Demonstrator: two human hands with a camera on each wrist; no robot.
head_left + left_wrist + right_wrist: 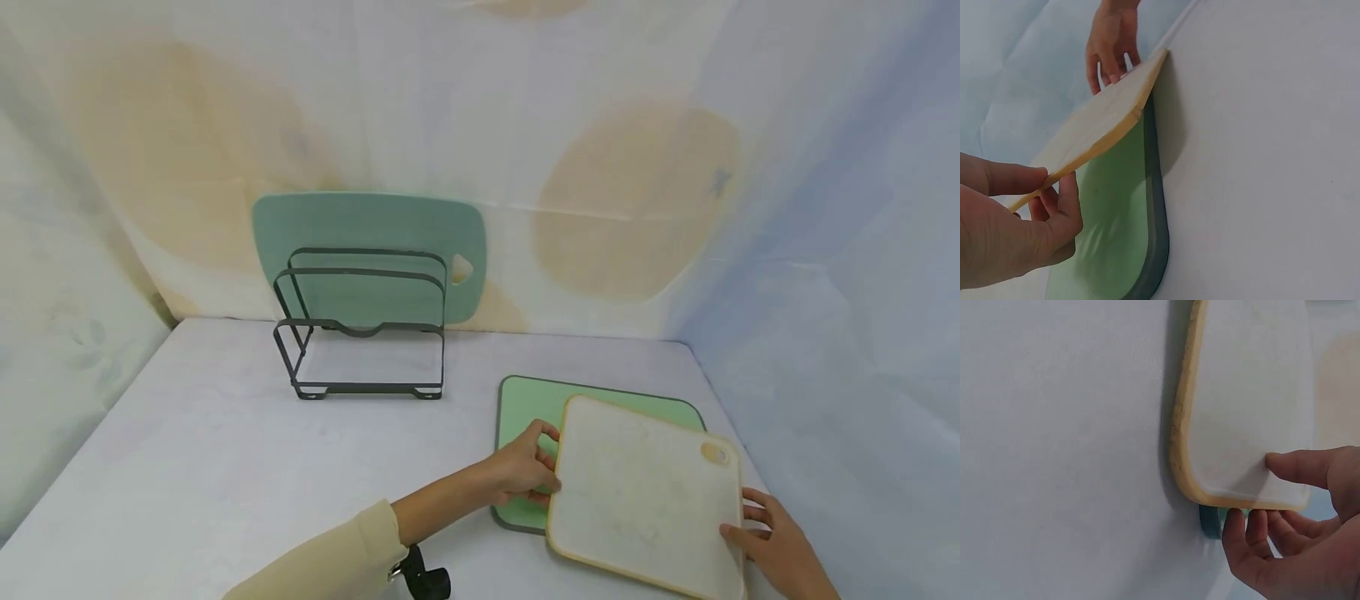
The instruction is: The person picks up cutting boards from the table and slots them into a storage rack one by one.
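I see 2 bare hands lifting a white cutting board with a tan rim (645, 492) off a light green cutting board (528, 408) that lies flat on the white bench (225, 450), at its near right corner. My left hand (525, 471) has its grip pinched on the white board's left edge, thumb on top and fingers curled beneath, which the left wrist view shows plainly. My right hand (780, 546) grasps the board's right edge the same way, thumb on the top face and fingers tucked under. The white board is tilted, its edges raised clear of the green one, though I cannot tell whether some part still rests on it. Farther back, left of centre, a dark wire rack (363, 329) stands on the bench with 3 upright dividers. Behind it a teal cutting board (367, 221) with a handle hole stands upright, either in the rack's rearmost slot or leaning on the cloth backdrop; I cannot tell which. As I judge it, 1 board is already stood up at the rack, 1 is in hand and only just off the pile, and the green board is untouched, so the front slots remain unfilled and roughly a third of the work looks done.
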